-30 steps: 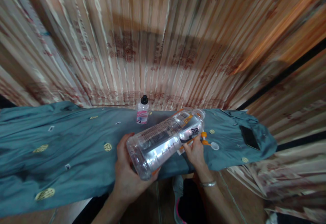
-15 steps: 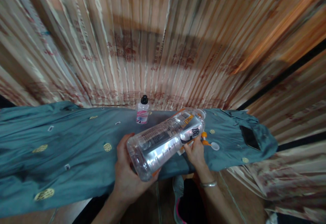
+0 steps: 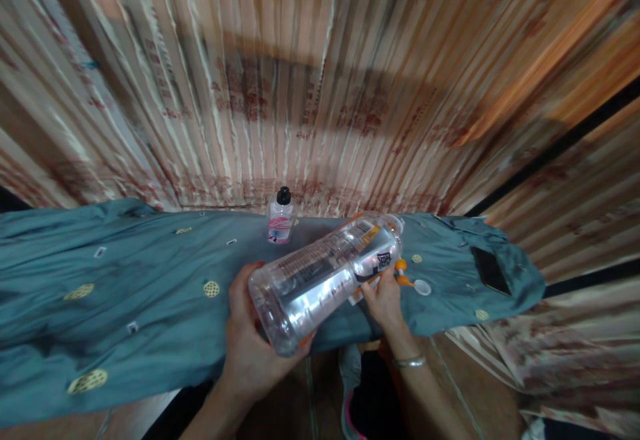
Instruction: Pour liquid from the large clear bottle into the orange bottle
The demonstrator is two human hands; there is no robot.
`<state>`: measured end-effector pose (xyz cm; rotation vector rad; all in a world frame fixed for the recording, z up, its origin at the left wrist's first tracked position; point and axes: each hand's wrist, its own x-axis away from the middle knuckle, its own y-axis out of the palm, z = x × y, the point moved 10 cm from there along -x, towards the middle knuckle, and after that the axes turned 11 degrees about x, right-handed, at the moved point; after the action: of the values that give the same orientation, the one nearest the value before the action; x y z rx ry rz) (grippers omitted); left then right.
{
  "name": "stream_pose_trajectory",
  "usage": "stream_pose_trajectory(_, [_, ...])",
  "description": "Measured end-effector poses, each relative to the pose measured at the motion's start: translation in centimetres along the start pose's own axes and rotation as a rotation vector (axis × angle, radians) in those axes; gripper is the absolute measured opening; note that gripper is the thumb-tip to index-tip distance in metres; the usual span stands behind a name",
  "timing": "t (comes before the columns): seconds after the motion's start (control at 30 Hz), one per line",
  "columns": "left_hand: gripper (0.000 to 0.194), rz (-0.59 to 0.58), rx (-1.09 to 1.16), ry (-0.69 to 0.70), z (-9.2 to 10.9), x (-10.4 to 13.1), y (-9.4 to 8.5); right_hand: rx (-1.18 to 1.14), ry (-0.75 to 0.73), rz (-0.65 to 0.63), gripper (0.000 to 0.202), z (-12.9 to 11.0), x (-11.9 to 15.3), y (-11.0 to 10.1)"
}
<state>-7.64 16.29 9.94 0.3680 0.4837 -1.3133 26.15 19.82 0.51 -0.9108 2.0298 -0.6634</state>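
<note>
My left hand (image 3: pixel 250 347) grips the base of a large clear plastic bottle (image 3: pixel 325 273), which lies tilted with its neck pointing away to the right. My right hand (image 3: pixel 384 300) touches the bottle near its label and pinches a strip of that label. An orange-and-white cap piece (image 3: pixel 413 283) lies on the cloth just right of my right hand. A silver bracelet sits on my right wrist.
A teal cloth with yellow round patches (image 3: pixel 125 280) covers the table. A small bottle with a black cap and pink label (image 3: pixel 280 217) stands at the far edge. A dark phone (image 3: pixel 490 270) lies at the right end. Pleated curtains (image 3: pixel 320 80) hang behind.
The bottle has shifted very slightly; both hands keep their hold in nearly the same place.
</note>
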Motion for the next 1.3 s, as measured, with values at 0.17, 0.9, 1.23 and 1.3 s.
stream_pose_trajectory(0.17, [0.089,-0.013,0.009,0.014,0.31,-0.11,0.21,-0.019,-0.017,-0.019,0.075,-0.23,0.02,-0.01])
stream_pose_trajectory(0.9, [0.091,-0.028,0.025,0.036,0.7,-0.19,0.3,-0.01,0.023,-0.022,0.077,-0.06,-0.06,-0.02])
stream_pose_trajectory(1.23, [0.092,-0.036,0.032,0.063,0.81,0.02,0.31,-0.026,-0.014,-0.005,0.076,-0.36,0.02,-0.23])
stream_pose_trajectory(1.3, [0.092,-0.031,0.014,0.066,0.86,-0.05,0.23,-0.028,-0.016,-0.007,0.076,-0.36,0.02,-0.21])
